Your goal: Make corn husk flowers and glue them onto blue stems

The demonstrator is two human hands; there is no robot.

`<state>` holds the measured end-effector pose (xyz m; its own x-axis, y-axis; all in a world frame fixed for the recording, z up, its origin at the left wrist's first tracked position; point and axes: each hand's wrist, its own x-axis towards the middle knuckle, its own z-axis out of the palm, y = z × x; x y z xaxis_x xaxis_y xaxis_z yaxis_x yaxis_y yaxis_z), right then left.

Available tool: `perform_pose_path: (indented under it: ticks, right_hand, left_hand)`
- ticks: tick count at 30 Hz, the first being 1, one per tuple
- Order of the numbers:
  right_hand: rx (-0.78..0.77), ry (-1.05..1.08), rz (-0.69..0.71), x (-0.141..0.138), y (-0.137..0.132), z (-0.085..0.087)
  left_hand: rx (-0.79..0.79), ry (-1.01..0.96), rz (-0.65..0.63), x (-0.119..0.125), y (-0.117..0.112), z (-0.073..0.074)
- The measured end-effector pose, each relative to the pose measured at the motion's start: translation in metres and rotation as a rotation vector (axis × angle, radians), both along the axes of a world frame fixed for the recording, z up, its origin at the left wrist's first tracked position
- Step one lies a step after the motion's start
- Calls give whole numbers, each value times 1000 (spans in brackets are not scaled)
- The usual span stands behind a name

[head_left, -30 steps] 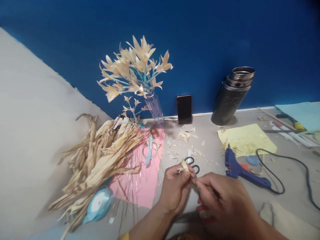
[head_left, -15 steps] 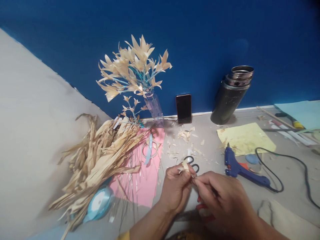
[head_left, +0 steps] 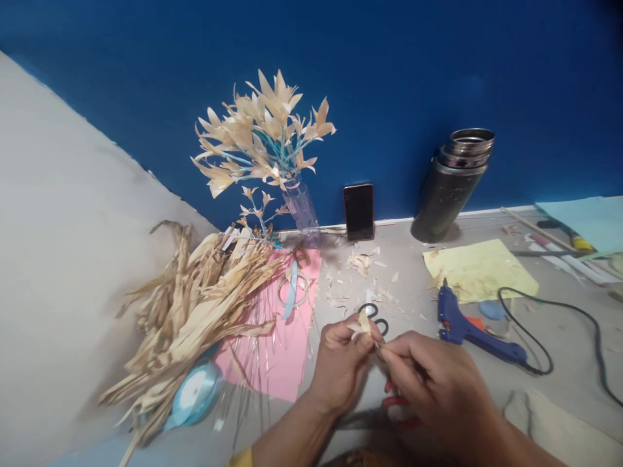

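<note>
1. The left hand (head_left: 341, 370) pinches a small dried-husk petal (head_left: 363, 322) between thumb and fingertips, its tip poking up above the knuckles.
2. The right hand (head_left: 438, 389) meets it, fingertips closed on the petal's lower end, so both hands touch at the piece.
3. Black scissors (head_left: 374, 318) lie just beyond the hands.
4. A blue glue gun (head_left: 474, 337) lies to the right of them.
5. A heap of dried husks (head_left: 195, 311) lies well to the left, overlapping a pink sheet (head_left: 282, 350).

No legible text, label or number anywhere.
</note>
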<state>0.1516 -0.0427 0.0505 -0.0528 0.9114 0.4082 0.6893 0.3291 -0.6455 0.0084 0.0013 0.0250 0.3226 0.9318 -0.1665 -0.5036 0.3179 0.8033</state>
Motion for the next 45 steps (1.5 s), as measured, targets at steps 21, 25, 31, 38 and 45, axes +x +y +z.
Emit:
perform_pose_path:
  ticks: [21,25,31,38,45]
  right_hand:
    - [65,186,75,2,17,-16]
    - [101,178,95,1,17,-14]
    - [76,180,82,-1,15,-11]
    - [6,217,58,-1,13,-8]
    - [-110,253,42,1,11,-10]
  left_hand:
    - [613,481,221,-10,-2,5]
    - [668,477,264,-9,-4,0]
    - [697,449,291,-8,-5,-2]
    - [713,449,300,-7,-4,-1]
    - [690,429,272,-7,-4,1]
